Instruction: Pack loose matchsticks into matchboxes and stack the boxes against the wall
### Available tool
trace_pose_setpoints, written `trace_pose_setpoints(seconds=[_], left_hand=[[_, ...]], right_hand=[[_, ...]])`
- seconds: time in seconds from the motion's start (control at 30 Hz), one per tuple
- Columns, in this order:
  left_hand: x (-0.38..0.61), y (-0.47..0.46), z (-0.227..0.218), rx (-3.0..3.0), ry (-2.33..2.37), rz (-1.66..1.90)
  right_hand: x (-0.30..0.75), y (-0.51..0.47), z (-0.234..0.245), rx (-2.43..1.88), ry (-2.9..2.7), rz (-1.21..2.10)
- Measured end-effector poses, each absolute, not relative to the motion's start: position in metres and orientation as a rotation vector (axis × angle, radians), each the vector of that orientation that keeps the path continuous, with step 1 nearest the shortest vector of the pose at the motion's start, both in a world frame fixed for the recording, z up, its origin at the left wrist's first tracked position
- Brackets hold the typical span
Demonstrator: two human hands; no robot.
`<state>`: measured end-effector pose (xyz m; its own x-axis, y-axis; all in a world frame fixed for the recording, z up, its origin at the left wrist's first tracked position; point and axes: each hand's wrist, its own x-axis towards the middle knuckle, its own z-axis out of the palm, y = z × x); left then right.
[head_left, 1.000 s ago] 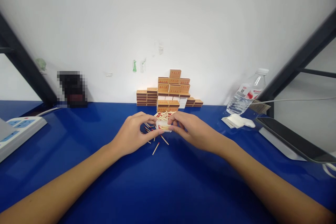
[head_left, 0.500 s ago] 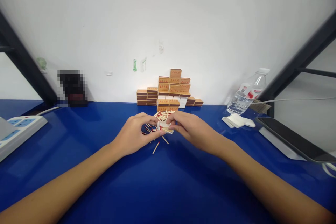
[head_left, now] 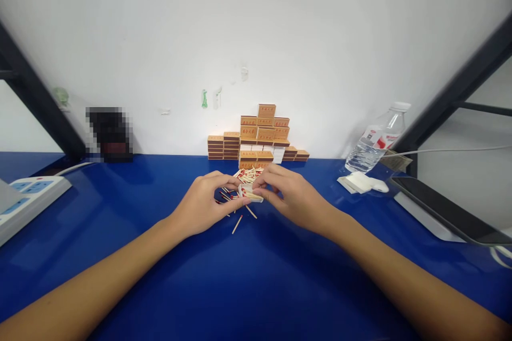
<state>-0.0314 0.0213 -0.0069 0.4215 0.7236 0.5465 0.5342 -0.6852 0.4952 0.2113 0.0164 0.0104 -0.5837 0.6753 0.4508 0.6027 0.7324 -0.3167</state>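
My left hand (head_left: 204,203) and my right hand (head_left: 290,195) meet over a small white matchbox tray (head_left: 250,192) holding red-tipped matches, just above the blue table (head_left: 256,277). Both hands pinch the tray, the left at its left end, the right from above and the right side. Loose matches (head_left: 237,225) lie scattered under and around the hands. A pile of matches (head_left: 248,173) sits just behind the tray. Stacked orange matchboxes (head_left: 264,133) stand against the white wall beyond.
A white power strip (head_left: 24,200) lies at the left edge. A water bottle (head_left: 374,141), a small white object (head_left: 362,183) and a dark flat device (head_left: 448,213) sit at the right. Black frame bars rise on both sides. A dark blurred item (head_left: 109,133) stands at the back left.
My right hand's fingers have shifted slightly up and left over the tray, which has tilted a little. The left hand has hardly moved.
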Motion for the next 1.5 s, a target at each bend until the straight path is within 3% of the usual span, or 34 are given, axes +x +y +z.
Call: trace_pose_setpoints(seconds=[0.37,0.63,0.93,1.2,1.5], left_hand=[[-0.030,0.020,-0.007,2.457,1.078,1.081],[-0.037,0.029,-0.003,2.376,1.193,1.244],[-0.043,0.036,-0.001,2.394,1.323,1.297],[-0.037,0.030,-0.009,2.538,1.151,1.105],[-0.042,0.033,-0.001,2.374,1.349,1.263]], right_hand=[[0.215,0.017,0.009,-1.058,-2.517,0.192],[0.208,0.016,0.007,-1.079,-2.214,0.132],[0.205,0.005,-0.002,-1.295,-2.545,0.394],[0.212,0.018,0.002,-1.167,-2.280,0.173],[0.206,0.025,-0.005,-1.143,-2.165,0.125]])
